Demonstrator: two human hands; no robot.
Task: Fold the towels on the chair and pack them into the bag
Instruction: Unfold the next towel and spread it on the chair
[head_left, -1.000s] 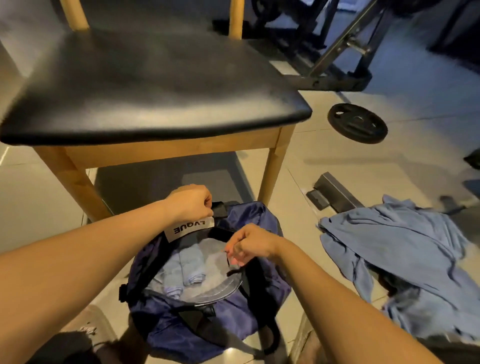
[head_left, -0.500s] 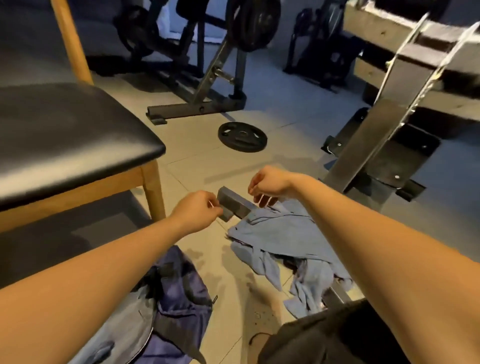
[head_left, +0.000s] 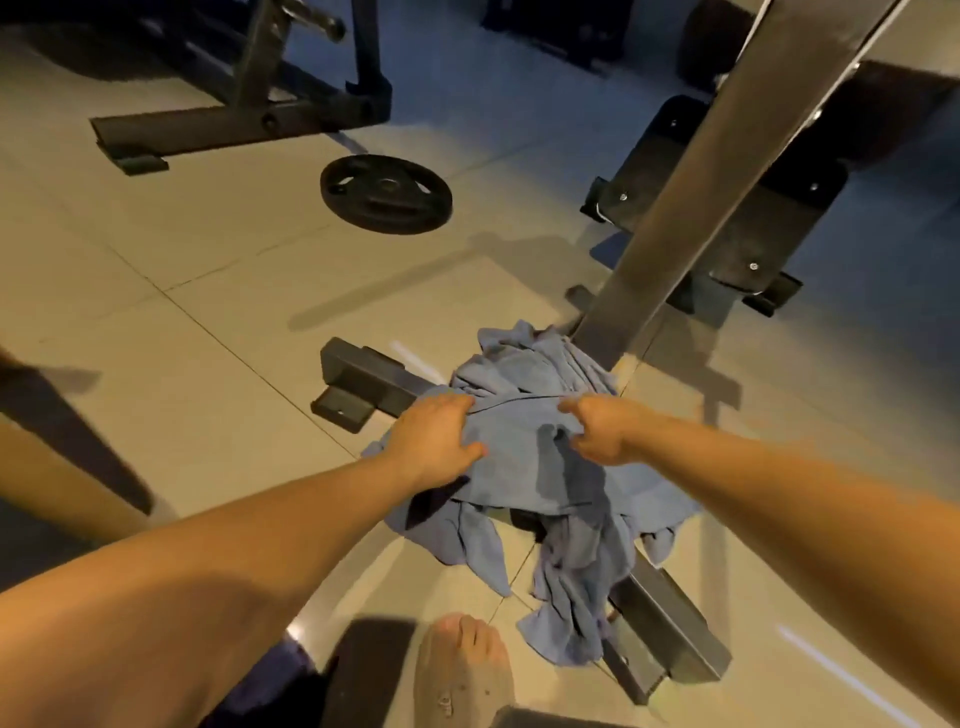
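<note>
A crumpled blue towel (head_left: 540, 483) lies on the tiled floor, draped over the dark metal base bar (head_left: 670, 629) of a gym frame. My left hand (head_left: 441, 441) grips the towel's upper left part, fingers curled into a fold. A little to the right, my right hand (head_left: 597, 431) grips the same fold with bent fingers. A sliver of the dark blue bag (head_left: 291, 670) shows at the bottom edge, under my left forearm. Only a wooden leg of the chair (head_left: 57, 467) is in view, at the far left.
A slanted steel upright (head_left: 691, 218) rises just behind the towel. A black weight plate (head_left: 385, 193) lies on the floor further back, with another machine's base (head_left: 228, 124) beyond it. My bare foot (head_left: 467, 670) stands just in front of the towel.
My view has swung right and down, away from the bag and chair. Both hands left the bag's opening, reached over to the towel on the floor and now hold it.
</note>
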